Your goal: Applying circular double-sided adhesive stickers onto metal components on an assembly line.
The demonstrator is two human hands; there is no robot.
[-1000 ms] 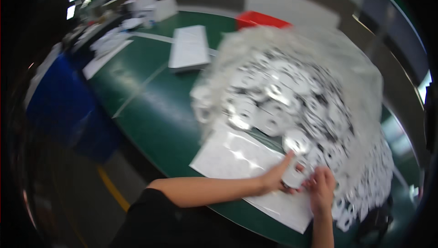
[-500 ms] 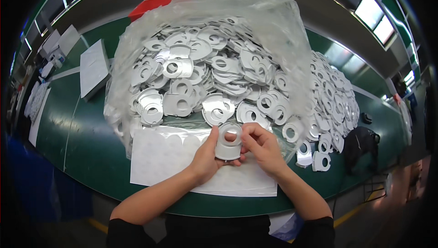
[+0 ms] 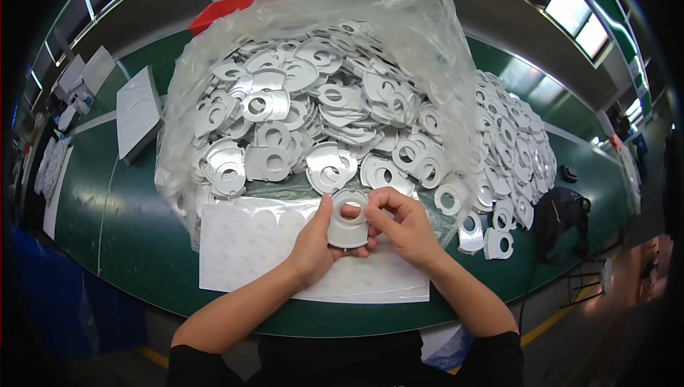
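Item: one flat grey-white part with round hole [image 3: 348,219], held just above the near edge of the green table [image 3: 128,244], over a white backing sheet [image 3: 249,251] that lies flat before the person. Left hand [image 3: 313,244]: fingers closed on the part's left edge, thumb lying up along its face beside the hole, remaining fingers under it. Right hand [image 3: 402,226]: fingers pinched at the part's right upper rim, fingertips touching the ring around the hole; whether they grip the part itself or a thin layer on it cannot be told. Orientation: the part faces the camera, hole toward the far end, squarer base toward the person, so its long axis runs roughly away from the body. It sits between the two hands, both in contact; the left carries more of it, the right works only the edge. Adjacent stock: a large clear plastic bag [image 3: 427,52], open at the near side, heaped with like parts [image 3: 313,116], directly beyond the hands; a second loose heap of parts [image 3: 513,152] on the table to the right of the bag, a few strays [image 3: 491,241] near the right wrist. Other: grey stack of sheets [image 3: 137,110] far left, red tray [image 3: 221,11] behind the bag, dark object [image 3: 559,212] at the right table edge.
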